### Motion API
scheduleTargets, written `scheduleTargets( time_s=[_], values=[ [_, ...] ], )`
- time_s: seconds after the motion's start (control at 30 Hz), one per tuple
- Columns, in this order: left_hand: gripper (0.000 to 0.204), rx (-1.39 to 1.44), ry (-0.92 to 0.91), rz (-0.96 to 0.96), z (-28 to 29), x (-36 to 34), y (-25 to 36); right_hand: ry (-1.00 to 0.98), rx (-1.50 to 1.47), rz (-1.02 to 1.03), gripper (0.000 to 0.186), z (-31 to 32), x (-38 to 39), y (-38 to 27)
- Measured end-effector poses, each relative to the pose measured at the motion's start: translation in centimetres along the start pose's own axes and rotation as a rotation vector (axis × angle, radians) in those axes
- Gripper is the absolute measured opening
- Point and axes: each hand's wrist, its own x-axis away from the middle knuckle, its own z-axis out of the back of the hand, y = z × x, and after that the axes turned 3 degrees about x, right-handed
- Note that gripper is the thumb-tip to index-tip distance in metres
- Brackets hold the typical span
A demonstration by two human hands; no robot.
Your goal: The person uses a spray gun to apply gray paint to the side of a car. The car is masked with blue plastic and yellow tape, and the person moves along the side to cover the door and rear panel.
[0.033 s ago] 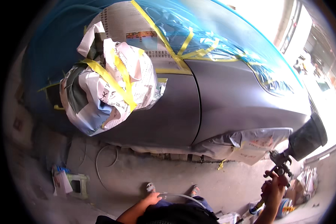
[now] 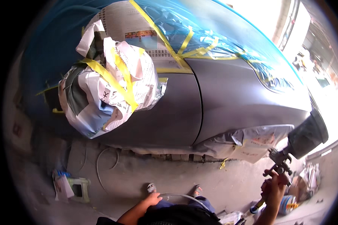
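Observation:
My right hand (image 2: pixel 274 187) grips a spray gun (image 2: pixel 279 165) at the lower right; its large black cup (image 2: pixel 306 133) tilts toward the upper right, beside the car's rear corner. My left hand (image 2: pixel 153 198) holds a grey hose (image 2: pixel 180 195) low in front of my body. Facing me is a car side in matte grey (image 2: pixel 229 90), with a dark seam between two panels. Crumpled newspaper with yellow tape (image 2: pixel 112 97) covers a protruding part at the left. Blue plastic film (image 2: pixel 202 30) and more newspaper (image 2: pixel 146 52) mask the upper body, and covering (image 2: pixel 251 140) wraps the wheel area.
A pale green stool with papers (image 2: pixel 79 187) stands at lower left, near a hose looped on the floor (image 2: pixel 98 168). My sandaled feet show below. Cartons, papers (image 2: pixel 308 176) and a bucket (image 2: pixel 285 206) lie at lower right. A bright opening is beyond the car's right end.
The spray gun and my right hand sit slightly higher and a little further left in the picture. The car and surroundings have shifted very slightly in view.

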Motion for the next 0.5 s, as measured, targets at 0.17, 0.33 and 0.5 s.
scheduleTargets(
  time_s=[0.17,0.33,0.5],
  values=[
    [0.033,-0.027,-0.056,0.069,7.5,1.1,-6.0,-0.300,-0.138,0.004,0.035,-7.8,7.3,3.5],
    [0.034,-0.171,-0.099,-0.023,12.3,3.4,-16.5,-0.526,-0.323,-0.007,0.034,-17.2,15.3,1.0],
    [0.042,-0.171,-0.171,-0.022,14.3,4.6,-21.4,0.081,-0.106,0.041,0.024,-18.9,18.3,1.2]
  ],
)
